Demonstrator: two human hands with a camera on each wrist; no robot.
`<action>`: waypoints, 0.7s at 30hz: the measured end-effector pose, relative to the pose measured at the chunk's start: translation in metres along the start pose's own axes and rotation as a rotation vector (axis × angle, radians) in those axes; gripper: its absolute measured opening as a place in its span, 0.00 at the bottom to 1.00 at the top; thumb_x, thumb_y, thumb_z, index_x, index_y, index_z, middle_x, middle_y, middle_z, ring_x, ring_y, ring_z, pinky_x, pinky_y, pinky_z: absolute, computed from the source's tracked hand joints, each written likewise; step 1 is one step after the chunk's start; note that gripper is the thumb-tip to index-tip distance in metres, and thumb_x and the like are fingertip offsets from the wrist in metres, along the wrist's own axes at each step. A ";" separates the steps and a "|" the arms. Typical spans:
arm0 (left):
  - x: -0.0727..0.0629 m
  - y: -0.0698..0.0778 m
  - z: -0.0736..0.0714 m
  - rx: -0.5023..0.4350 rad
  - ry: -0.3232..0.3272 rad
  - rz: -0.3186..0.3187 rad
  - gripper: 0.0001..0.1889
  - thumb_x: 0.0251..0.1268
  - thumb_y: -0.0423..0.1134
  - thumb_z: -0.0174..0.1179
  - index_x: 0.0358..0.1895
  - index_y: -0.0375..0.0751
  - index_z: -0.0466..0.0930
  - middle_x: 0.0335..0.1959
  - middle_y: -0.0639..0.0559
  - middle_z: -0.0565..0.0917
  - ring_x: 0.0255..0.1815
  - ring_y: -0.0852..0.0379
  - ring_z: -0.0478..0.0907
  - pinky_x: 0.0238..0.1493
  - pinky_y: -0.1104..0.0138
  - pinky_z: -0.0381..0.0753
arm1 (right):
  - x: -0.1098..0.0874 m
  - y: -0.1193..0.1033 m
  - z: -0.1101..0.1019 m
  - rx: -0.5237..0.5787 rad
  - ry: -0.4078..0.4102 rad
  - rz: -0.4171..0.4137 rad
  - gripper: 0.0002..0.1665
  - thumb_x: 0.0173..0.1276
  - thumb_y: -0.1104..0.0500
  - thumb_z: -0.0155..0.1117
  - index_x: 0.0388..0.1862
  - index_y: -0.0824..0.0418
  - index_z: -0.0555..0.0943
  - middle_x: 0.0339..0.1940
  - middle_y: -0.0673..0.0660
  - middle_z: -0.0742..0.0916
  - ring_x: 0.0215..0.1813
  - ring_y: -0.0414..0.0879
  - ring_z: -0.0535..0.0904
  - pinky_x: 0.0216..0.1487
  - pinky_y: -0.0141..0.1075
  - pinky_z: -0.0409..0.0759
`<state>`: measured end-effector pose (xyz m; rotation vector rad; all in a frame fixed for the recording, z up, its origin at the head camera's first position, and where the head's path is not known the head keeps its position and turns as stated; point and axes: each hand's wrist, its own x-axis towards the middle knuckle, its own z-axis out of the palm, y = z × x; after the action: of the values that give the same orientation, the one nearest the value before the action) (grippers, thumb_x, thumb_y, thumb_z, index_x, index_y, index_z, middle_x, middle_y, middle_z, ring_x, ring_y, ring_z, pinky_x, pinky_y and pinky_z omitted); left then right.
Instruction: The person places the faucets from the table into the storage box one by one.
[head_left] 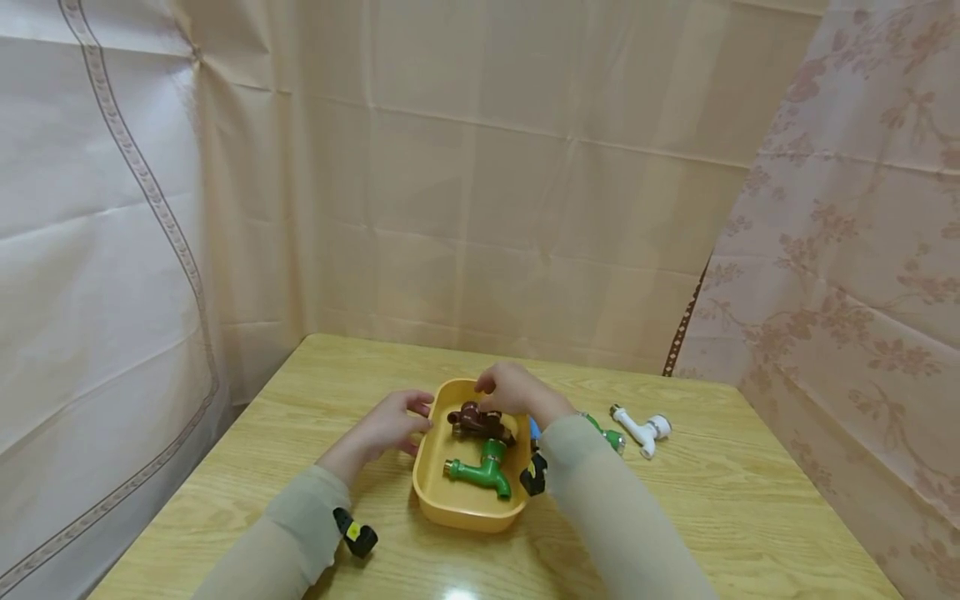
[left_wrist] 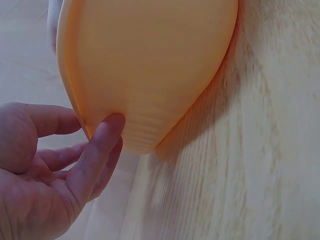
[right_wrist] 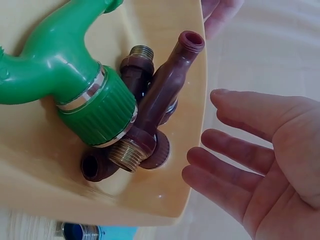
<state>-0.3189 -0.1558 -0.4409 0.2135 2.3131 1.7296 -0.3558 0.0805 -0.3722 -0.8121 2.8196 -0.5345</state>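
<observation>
A yellow plastic tub (head_left: 476, 522) stands on the table. Inside it lie a green faucet (head_left: 480, 475) and, farther back, brown faucets (right_wrist: 165, 95) crossing one another under the green one's handle. My left hand (head_left: 390, 427) is at the tub's left side, fingers spread and fingertips right at the rim and outer wall (left_wrist: 160, 60). Over the far right corner of the tub is my right hand (head_left: 517, 390). In the right wrist view its fingers (right_wrist: 235, 145) are loosely extended near the rim, holding nothing.
Right of the tub, a blue faucet (head_left: 535, 430) and another green faucet (head_left: 613, 437) are partly hidden by my right arm. A white faucet (head_left: 642, 428) lies farther right on the wooden table (head_left: 735, 500). Curtains (head_left: 525, 208) hang behind and beside the table.
</observation>
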 end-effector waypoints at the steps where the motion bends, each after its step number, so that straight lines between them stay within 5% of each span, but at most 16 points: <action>1: 0.000 0.000 0.000 0.001 -0.001 0.002 0.28 0.68 0.27 0.60 0.71 0.30 0.69 0.57 0.35 0.76 0.44 0.48 0.83 0.31 0.56 0.89 | 0.000 0.001 0.000 0.003 0.005 0.000 0.20 0.70 0.60 0.70 0.58 0.65 0.85 0.54 0.61 0.87 0.56 0.54 0.81 0.59 0.48 0.81; 21: 0.000 0.001 0.000 -0.010 0.001 -0.006 0.27 0.68 0.27 0.60 0.70 0.30 0.69 0.55 0.37 0.77 0.45 0.47 0.83 0.31 0.55 0.89 | -0.012 0.003 -0.024 0.080 0.087 -0.040 0.22 0.69 0.61 0.71 0.61 0.63 0.83 0.56 0.63 0.86 0.58 0.58 0.82 0.59 0.47 0.82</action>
<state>-0.3193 -0.1552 -0.4403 0.2035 2.3034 1.7378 -0.3528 0.0969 -0.3510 -0.8518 2.8441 -0.7012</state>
